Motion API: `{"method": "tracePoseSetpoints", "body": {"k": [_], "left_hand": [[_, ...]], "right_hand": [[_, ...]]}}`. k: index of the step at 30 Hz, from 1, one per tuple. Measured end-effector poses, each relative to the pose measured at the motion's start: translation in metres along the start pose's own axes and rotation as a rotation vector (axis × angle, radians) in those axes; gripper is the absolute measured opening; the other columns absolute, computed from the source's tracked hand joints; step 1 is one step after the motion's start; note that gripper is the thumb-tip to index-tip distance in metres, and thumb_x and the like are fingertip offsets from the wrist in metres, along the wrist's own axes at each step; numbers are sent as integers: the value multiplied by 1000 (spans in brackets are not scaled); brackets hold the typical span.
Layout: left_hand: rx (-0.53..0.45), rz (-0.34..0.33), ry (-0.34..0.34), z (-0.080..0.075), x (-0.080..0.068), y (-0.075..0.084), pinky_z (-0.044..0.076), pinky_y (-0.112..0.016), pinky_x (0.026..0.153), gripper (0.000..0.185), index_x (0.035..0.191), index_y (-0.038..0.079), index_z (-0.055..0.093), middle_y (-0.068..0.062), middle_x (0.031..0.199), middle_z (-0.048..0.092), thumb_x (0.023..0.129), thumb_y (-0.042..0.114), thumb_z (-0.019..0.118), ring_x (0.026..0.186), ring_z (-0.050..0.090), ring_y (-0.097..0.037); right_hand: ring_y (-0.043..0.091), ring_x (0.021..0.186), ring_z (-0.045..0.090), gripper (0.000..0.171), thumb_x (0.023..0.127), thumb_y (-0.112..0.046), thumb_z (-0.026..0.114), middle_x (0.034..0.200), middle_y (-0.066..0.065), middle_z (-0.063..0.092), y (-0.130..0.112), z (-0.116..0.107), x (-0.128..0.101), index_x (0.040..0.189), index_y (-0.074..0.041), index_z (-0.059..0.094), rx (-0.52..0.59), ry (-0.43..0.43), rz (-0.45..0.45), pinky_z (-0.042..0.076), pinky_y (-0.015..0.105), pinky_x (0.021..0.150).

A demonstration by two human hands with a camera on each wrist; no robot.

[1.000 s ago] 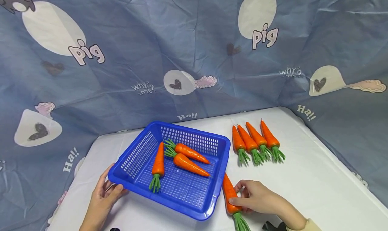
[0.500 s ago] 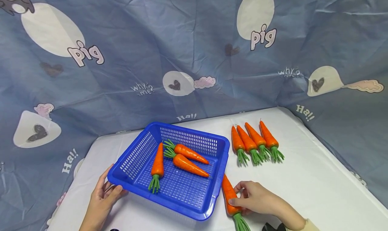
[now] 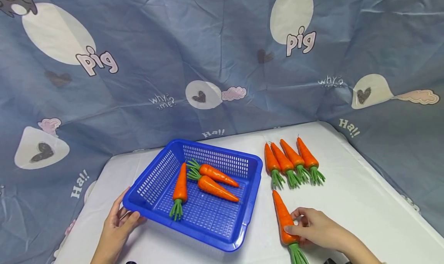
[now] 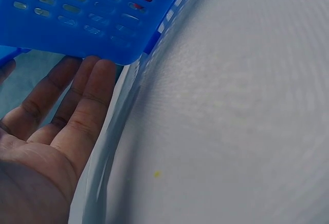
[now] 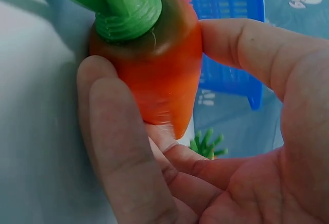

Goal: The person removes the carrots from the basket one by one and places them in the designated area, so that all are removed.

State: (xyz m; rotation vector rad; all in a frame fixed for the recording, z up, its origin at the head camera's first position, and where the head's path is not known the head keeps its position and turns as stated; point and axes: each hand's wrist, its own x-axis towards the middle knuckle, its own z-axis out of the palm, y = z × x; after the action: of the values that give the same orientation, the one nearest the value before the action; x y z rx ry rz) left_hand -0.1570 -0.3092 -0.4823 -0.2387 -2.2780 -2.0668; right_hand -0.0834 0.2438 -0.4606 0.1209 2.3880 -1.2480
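The right hand [image 3: 313,230] fingers hold a carrot [image 3: 283,219] on the counter [image 3: 350,202]. The left hand [image 3: 118,221] grips the basket [image 3: 157,175] rim at 8 o'clock, fingers curled under it.

Behind the white counter [image 3: 350,202], a blue-grey cloth backdrop [image 3: 208,56] printed with pigs, hearts and words; on it, four carrots in a row [image 3: 293,162], tips to the backdrop, green tops nearer; near them, three carrots [image 3: 204,181] lying loose together.
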Motion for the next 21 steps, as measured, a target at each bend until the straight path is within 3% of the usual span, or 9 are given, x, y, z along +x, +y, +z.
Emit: {"method": "tracePoseSetpoints", "body": {"k": [10,21], "left_hand": [[-26,17,2,-1,-1,-2,68,-29,86,72,171,19,27,15,133,72,108,-4,56,109,76,-6],[-22,16,15,0,0,-2,68,-29,85,73,170,19,28,15,132,72,108,-5,57,109,76,-6]], "right_hand": [[17,67,60,47,95,-42,80,79,5,63,6,-12,3,118,-4,65,-16,33,28,50,26,59],[18,69,61,54,97,-45,80,79,4,64,10,-16,-1,122,-1,63,11,11,-10,54,25,59]]}}
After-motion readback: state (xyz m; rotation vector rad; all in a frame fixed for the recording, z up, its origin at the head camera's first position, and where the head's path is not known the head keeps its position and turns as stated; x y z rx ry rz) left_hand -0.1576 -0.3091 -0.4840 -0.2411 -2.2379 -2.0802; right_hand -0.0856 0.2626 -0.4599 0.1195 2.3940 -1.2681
